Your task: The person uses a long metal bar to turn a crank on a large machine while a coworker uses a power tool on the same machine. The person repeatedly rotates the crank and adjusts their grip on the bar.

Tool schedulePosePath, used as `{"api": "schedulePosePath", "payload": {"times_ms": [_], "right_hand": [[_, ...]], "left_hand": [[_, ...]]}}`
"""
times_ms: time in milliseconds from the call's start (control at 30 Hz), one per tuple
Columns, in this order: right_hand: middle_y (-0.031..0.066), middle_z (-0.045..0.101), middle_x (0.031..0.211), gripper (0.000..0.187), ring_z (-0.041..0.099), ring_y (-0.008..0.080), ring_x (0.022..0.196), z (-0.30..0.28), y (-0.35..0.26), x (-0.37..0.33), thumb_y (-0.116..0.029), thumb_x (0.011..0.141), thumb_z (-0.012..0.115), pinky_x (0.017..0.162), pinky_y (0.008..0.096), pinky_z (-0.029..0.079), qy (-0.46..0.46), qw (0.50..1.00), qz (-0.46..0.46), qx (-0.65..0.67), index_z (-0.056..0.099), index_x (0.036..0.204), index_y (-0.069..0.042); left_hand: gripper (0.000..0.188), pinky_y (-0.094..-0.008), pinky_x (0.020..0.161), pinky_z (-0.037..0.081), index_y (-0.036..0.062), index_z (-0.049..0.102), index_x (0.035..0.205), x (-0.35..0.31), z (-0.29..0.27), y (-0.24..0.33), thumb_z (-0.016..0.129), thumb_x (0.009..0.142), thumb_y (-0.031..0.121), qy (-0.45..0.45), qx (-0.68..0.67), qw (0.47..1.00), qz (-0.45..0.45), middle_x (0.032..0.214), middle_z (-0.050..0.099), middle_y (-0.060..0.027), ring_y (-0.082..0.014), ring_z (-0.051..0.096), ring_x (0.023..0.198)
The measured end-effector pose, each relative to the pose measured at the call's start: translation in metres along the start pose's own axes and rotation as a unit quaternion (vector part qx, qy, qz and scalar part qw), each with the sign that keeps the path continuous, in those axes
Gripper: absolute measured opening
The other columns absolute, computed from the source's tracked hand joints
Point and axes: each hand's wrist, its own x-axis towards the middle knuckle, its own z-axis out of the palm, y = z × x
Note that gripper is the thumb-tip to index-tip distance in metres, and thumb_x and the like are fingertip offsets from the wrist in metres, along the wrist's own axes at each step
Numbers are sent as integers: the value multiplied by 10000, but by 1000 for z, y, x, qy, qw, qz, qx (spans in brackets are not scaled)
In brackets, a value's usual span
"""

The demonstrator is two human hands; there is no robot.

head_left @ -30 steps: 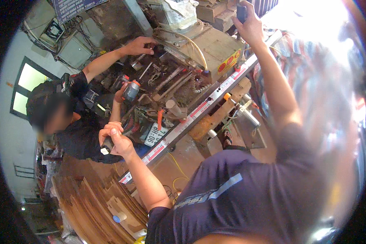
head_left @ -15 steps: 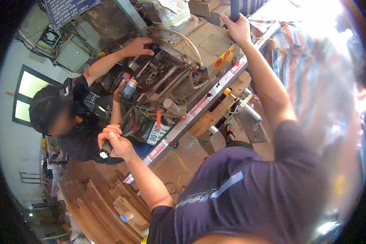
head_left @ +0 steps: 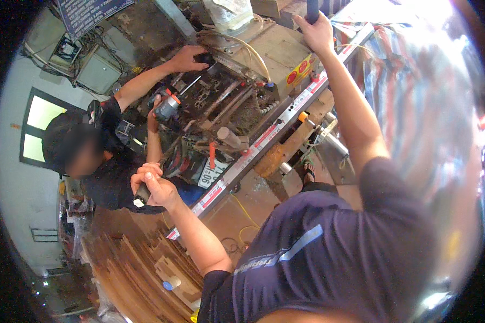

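Head view, left hand: my left hand (head_left: 155,188) is closed in a full fist around a dark handle (head_left: 143,195), out past the near-left end of the machine (head_left: 242,97), just beside the long metal rail (head_left: 264,142) with red-and-white markings.
Head view, right hand: my right hand (head_left: 318,32) is wrapped tight around a dark upright bar (head_left: 312,8) at the far-right end of the machine; the bar's top runs out of the picture.
Head view, co-worker: a person in dark clothes leans in from the left side, one hand (head_left: 188,58) resting on a black part at the far edge, the other (head_left: 155,107) holding a small grey tool (head_left: 167,106) (a compact power tool, I think, though I cannot tell its kind).
Head view, machine: its greasy rods and linkages lie exposed, so I judge covers or guards are already off.
Head view, progress: I judge the work mid-way; both my grips are set and bracing, the co-worker is busy inside, and nothing looks reassembled yet.
Head view, floor: brown cardboard sheets (head_left: 140,269) are stacked below the rail's near end.
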Motion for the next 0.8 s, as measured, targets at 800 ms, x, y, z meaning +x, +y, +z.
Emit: {"api": "schedulePosePath", "payload": {"times_ms": [800], "right_hand": [[222,782,981,509,764,412,998,-5,-3,-2,-463,885,831,904,488,578,-29,999,17,-9,744,1095,-8]], "left_hand": [[212,-394,695,433,114,488,901,-1,-2,-4,656,1028,136,9,1,1000,4,695,426,-10,-180,466,676]]}}
